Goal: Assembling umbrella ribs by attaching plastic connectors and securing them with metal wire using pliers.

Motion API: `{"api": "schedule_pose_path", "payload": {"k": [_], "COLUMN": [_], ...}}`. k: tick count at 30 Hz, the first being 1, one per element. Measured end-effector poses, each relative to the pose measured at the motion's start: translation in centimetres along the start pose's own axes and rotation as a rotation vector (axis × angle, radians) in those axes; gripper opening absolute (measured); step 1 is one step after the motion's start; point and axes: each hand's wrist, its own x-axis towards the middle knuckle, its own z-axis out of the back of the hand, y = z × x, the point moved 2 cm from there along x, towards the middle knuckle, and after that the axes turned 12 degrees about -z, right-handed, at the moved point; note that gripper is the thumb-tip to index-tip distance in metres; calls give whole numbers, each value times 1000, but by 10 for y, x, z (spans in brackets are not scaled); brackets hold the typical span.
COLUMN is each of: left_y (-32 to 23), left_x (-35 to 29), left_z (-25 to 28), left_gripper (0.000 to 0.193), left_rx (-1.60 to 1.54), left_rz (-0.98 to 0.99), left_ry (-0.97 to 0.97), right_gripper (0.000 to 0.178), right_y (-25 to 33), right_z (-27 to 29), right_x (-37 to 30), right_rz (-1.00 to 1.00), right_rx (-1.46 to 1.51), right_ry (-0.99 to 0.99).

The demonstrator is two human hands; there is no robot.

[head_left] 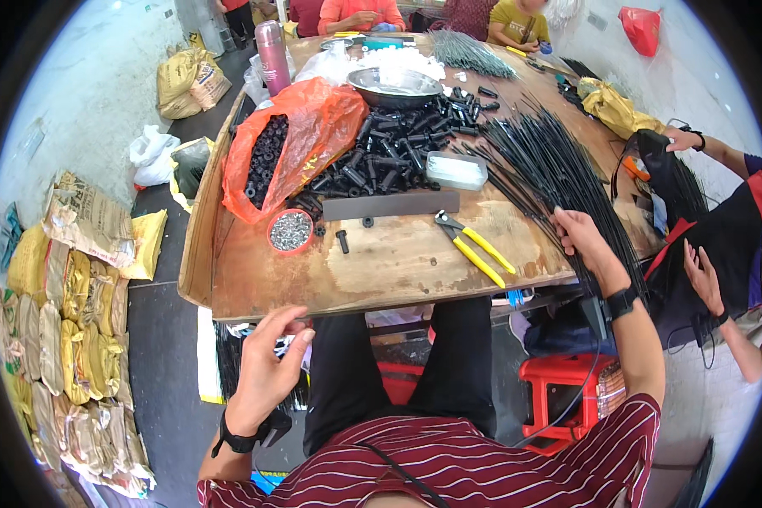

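Note:
My right hand [586, 241] is closed in a pinch at the near end of a bundle of thin black rods [559, 161]; it seems to grip one or more of them. My left hand [273, 354] hangs just off the table's front edge, thumb apart from the fingers and nothing in it. Yellow-handled pliers [474, 247] lie in front of me, left of my right hand. Beyond them sits a flat dark bar [389, 206]. One black plastic fitting [342, 242] and a small black ring [367, 222] are on the wood nearer me.
A red tub of small metal parts [290, 231] stands beside an orange bag of black rings [267, 161]. Behind are a heap of black fittings [389, 144], a clear box [455, 170] and a metal bowl [395, 85]. A co-worker's hand [703, 275] is at the right, near a red stool [559, 372].

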Motion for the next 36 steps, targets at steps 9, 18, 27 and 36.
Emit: {"api": "schedule_pose_path", "payload": {"k": [9,18,27,36], "left_y": [0,-2,-21,-39], "left_x": [6,11,30,40], "left_z": [-10,-29,-40,-59], "left_gripper": [23,24,18,22], "left_rx": [-4,-94,-66,-197], "left_rz": [2,-28,-173,-372], "left_ry": [70,126,128,182], "right_gripper": [35,34,31,31], "right_y": [29,108,172,60], "right_z": [-13,5,7,-22], "right_x": [-38,-41,-11,67], "right_rz": [32,502,1035,770], "right_rx": [-120,300,427,394], "right_ry": [-141,-334,-438,-515]}}
